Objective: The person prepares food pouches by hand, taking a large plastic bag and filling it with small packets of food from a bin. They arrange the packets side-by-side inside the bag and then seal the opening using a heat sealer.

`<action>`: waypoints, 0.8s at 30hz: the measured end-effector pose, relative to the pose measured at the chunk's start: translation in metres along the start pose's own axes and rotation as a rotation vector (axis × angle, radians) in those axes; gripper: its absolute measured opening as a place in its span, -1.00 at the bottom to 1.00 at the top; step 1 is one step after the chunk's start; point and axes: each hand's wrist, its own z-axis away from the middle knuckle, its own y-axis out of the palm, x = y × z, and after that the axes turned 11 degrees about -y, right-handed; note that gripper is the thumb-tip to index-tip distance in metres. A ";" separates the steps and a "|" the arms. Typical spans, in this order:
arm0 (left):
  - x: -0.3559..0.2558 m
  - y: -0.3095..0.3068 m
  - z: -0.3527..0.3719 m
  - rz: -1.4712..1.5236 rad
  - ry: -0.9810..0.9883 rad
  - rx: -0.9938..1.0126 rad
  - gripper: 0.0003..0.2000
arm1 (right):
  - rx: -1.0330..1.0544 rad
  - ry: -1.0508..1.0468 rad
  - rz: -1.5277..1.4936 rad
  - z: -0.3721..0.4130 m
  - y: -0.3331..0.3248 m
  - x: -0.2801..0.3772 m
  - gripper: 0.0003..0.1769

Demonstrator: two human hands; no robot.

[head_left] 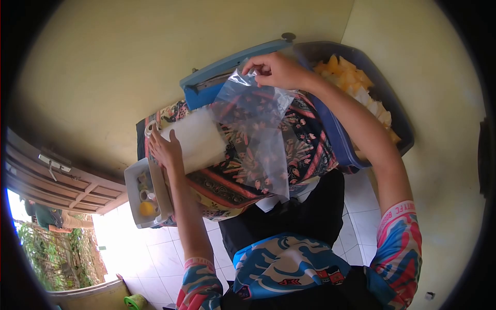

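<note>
Two pale walls [113, 62] meet above white floor tiles [168, 258]; flowered cloth [310, 135] covers the work surface, beside a dark tub [402, 106]. Over the cloth hangs a clear plastic sheet [268, 150], probably very light, limp and slippery, easily creased, best held by its upper edge. The right hand [281, 70] pinches it there; the left hand [168, 151], fingers spread, lies on a whitish roll [199, 139].

Yellowish wall [129, 62], brown door [67, 183], white tiled floor [168, 261], greenery [64, 256] and a person [49, 218] outside
</note>
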 end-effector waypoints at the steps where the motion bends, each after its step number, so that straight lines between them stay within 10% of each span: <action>1: -0.014 -0.010 0.002 0.062 -0.049 0.059 -0.47 | -0.014 -0.009 0.020 -0.001 -0.003 0.009 -0.67; 4: -0.057 -0.042 0.009 0.604 -0.123 0.511 -0.45 | -0.012 -0.067 0.037 -0.005 -0.004 0.038 -0.69; 14: -0.101 -0.051 0.040 1.138 -0.070 1.112 -0.14 | 0.286 -0.049 -0.238 -0.018 -0.007 0.084 -0.68; 18: -0.081 -0.050 0.046 0.965 -0.208 1.233 -0.61 | 0.265 -0.057 -0.233 -0.026 0.003 0.071 -0.69; 24: -0.058 -0.068 0.045 1.014 -0.434 0.848 -0.82 | 0.111 -0.068 -0.073 -0.058 0.037 0.051 -0.71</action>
